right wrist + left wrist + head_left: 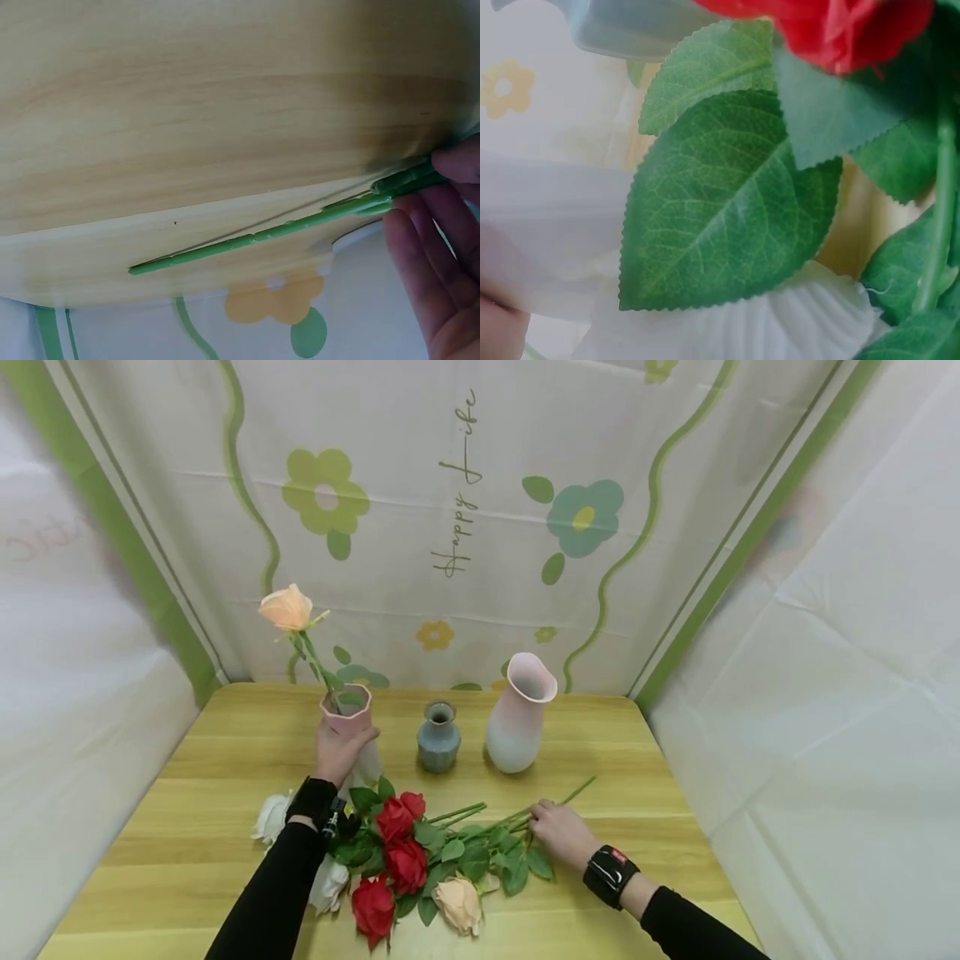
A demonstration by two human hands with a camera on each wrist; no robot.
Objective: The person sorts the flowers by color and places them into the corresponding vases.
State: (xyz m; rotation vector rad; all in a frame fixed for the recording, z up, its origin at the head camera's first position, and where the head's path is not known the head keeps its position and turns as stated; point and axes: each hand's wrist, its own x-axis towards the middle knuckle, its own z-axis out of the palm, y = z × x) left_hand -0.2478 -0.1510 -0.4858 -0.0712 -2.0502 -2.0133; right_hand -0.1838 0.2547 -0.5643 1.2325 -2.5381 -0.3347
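Note:
My left hand (341,752) grips a pink-and-white vase (348,721) with a fluted rim. One peach rose (288,608) stands in that vase, leaning left. On the table, my right hand (564,835) is at the green rose stems (300,225); in the right wrist view its thumb and fingers close about them. Red roses (406,864), another peach rose (458,903) and white roses (327,883) lie in a heap between the hands. Large rose leaves (727,202) fill much of the left wrist view and hide most of the left hand there.
A small blue-grey vase (438,739) stands at the middle back of the wooden table (600,743). To its right is a taller pink-to-white vase (516,722) with a wavy rim. Printed cloth (450,527) hangs behind the table and white cloth along both sides.

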